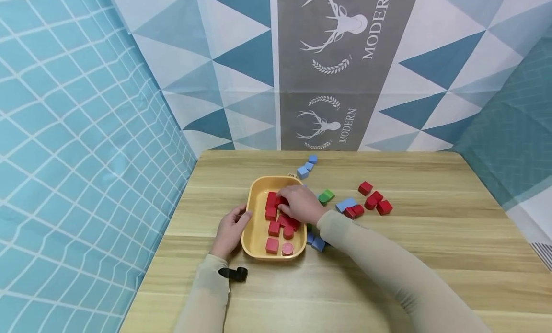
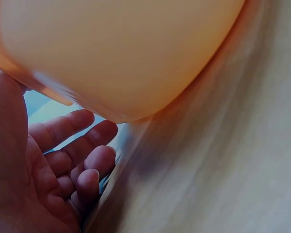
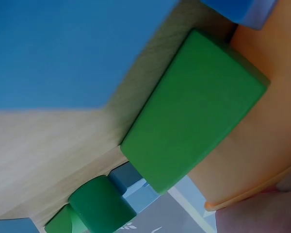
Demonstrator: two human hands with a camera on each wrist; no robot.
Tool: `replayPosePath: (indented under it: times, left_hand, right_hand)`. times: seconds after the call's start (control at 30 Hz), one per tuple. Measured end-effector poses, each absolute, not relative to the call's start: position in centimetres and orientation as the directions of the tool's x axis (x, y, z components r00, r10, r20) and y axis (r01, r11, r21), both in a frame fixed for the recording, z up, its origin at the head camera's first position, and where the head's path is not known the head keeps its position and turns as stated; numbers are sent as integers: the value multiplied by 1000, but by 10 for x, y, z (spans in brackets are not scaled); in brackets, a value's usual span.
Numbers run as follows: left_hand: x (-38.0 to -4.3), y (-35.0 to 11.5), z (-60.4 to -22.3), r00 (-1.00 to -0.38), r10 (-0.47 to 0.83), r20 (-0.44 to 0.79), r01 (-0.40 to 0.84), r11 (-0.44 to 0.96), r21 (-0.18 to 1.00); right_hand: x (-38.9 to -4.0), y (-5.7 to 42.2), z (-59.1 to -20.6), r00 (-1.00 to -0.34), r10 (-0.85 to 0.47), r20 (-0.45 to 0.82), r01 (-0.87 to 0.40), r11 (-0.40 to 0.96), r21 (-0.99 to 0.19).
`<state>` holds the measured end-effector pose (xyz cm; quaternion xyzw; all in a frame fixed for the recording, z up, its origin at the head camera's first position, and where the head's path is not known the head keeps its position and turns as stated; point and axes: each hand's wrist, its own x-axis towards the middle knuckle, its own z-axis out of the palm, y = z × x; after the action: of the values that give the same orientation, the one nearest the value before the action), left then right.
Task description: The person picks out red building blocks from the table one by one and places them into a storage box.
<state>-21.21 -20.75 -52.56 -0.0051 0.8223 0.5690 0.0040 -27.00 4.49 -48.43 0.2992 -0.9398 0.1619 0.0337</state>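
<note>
A yellow-orange plastic tray [image 1: 254, 244] stands on the table with several red blocks in it, some cubes and some cylinders, such as a red cube [image 1: 272, 246]. My left hand [image 1: 229, 231] holds its left rim. In the left wrist view the thumb lies on the rim, while the bent fingers [image 2: 70, 136] are by the outer wall [image 2: 126, 63]. Reaching over the right rim, my right hand [image 1: 301, 202] has its thumb and fingers bent round a red block [image 1: 282, 201] inside the tray. Its fingertips are partly hidden in the head view.
Right of the tray lie several red blocks [image 1: 375, 199], a blue block [image 1: 346, 204] and green blocks [image 1: 326, 196]. Small blue blocks [image 1: 303, 172] sit behind it. A green block [image 3: 196, 111] stands close beside the tray's outer wall. Patterned cloth [image 1: 241, 74] hangs behind the table.
</note>
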Motion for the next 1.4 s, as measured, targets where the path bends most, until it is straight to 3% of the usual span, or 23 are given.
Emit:
replayPosePath:
  times: [0.67,1.23,1.4]
  left_hand:
    - [-211,-207,-526,-1000,-3,0,-1,363,932]
    - [-211,-205,-522,-1000,-18,-16,-21,377,926]
    - [-211,-205,-523,-1000,-15,-19,-23,371,928]
  right_hand:
    - [-266,43,-484,-818,-543,191,-575,774,-265]
    - [-266,41,-482,-834,-534,140,-552,794,-256]
    - [-267,43,-479,-836,-534,125,-545,782,-302]
